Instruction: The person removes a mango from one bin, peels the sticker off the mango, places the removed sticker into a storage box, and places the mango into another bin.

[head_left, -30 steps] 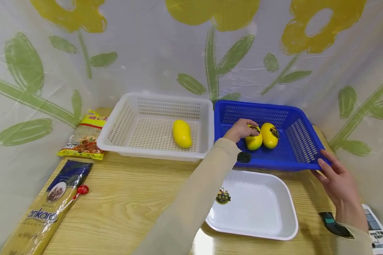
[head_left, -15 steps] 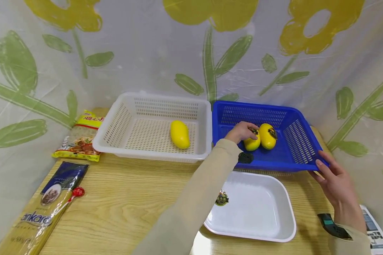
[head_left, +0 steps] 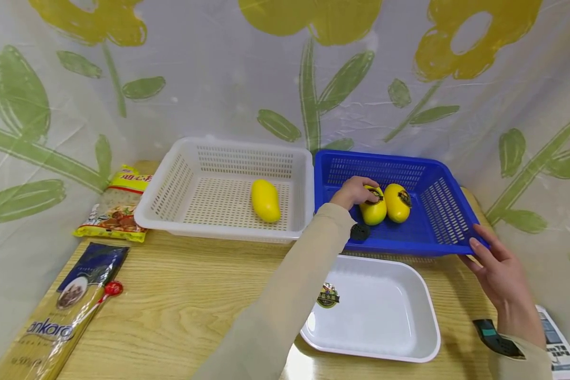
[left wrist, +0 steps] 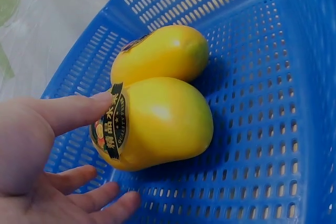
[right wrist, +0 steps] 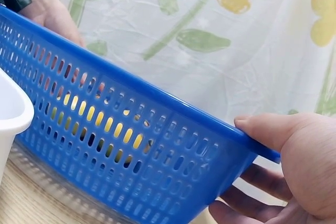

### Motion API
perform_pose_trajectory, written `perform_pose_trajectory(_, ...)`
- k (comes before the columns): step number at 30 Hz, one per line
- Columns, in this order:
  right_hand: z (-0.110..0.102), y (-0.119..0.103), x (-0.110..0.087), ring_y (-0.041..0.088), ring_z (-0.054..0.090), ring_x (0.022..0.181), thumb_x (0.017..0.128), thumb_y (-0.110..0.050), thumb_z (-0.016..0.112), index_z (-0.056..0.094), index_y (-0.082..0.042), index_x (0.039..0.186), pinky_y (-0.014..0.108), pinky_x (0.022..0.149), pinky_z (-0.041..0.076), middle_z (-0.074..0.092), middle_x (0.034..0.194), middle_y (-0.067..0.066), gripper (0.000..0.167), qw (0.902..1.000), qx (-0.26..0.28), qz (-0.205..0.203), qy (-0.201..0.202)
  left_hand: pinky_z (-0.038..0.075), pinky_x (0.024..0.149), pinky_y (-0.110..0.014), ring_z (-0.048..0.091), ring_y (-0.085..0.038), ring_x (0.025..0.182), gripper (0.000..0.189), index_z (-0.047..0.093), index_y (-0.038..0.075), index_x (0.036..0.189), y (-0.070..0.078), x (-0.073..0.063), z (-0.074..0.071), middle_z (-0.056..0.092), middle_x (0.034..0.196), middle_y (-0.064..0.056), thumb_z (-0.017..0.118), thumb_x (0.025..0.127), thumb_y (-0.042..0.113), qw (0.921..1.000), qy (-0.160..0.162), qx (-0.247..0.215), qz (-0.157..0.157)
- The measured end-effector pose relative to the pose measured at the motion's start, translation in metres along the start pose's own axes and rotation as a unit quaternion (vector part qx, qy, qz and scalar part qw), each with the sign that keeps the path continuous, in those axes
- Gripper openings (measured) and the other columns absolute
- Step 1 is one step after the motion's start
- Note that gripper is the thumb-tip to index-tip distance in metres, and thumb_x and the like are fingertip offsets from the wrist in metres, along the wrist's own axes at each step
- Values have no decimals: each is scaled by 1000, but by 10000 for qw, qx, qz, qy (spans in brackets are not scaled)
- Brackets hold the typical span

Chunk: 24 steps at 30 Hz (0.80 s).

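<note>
Left grip [head_left: 353,191] touching mango [head_left: 373,212]; long axis near-to-far, stickered end farther.

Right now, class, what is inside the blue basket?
Two yellow mangoes lie side by side in the blue basket, each with a dark sticker; the left hand is inside too. Whatever lies directly beneath the mangoes is covered.
</note>
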State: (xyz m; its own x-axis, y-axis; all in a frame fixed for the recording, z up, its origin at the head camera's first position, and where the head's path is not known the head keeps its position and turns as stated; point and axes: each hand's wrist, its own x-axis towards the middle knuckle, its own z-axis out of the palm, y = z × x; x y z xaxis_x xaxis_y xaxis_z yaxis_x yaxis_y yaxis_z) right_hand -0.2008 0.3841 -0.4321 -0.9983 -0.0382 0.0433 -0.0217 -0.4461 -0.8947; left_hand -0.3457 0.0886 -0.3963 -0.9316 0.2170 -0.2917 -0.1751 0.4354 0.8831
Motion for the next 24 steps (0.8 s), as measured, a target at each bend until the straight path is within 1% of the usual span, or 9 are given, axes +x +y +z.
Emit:
perform_pose_trajectory(3,0,-1,0,16,68,99,99,5,46,56,-9,138,32,77,57,61,122,1,42,10000,-62,30,22,49,92,-30,57,-19,115,37,69,18,124,-1,0,1,61,128,-4,73,88,8,10000,-50,-26,48)
perform_pose_trajectory(5,0,-1,0,15,68,99,99,4,47,56,-9,139,31,77,58,60,123,0,42,9999,-123,60,77,49,93,-31,57,-20,116,40,67,17,127,-2,0,1,61,129,-4,72,89,6,9997,-199,-88,79)
perform_pose_trajectory(10,1,-1,0,15,68,99,99,3,49,55,-9,139,32,77,58,56,125,0,42,9996,-197,104,158,47,95,-31,54,-20,119,44,64,16,131,-2,-1,1,57,133,-3,70,90,5,9986,-519,-72,11)
perform_pose_trajectory(13,0,-2,0,16,68,99,99,4,48,56,-9,138,32,77,58,57,124,0,42,9998,-138,75,105,47,96,-35,54,-21,118,42,64,17,130,-2,-1,1,57,133,-3,71,90,7,9983,-578,-15,0)
perform_pose_trajectory(18,-1,-3,0,16,68,99,100,4,46,56,-9,138,32,78,58,58,124,0,42,9999,-63,78,59,48,91,-42,56,-21,104,36,67,17,123,-3,-1,-1,59,127,-3,74,88,11,9981,-611,45,-20)
perform_pose_trajectory(21,-1,-2,0,16,68,100,100,4,47,56,-10,139,31,78,57,57,125,-1,42,9998,-145,103,106,49,88,-42,55,-20,97,36,66,17,120,-3,-1,-1,59,124,-3,75,86,10,9977,-659,168,16)
perform_pose_trajectory(24,-1,-2,0,15,67,100,100,4,46,56,-10,139,31,78,57,56,126,-2,42,9997,-173,110,105,50,84,-41,55,-20,94,39,65,18,120,-4,0,-1,58,125,-3,76,85,7,9971,-715,271,52)
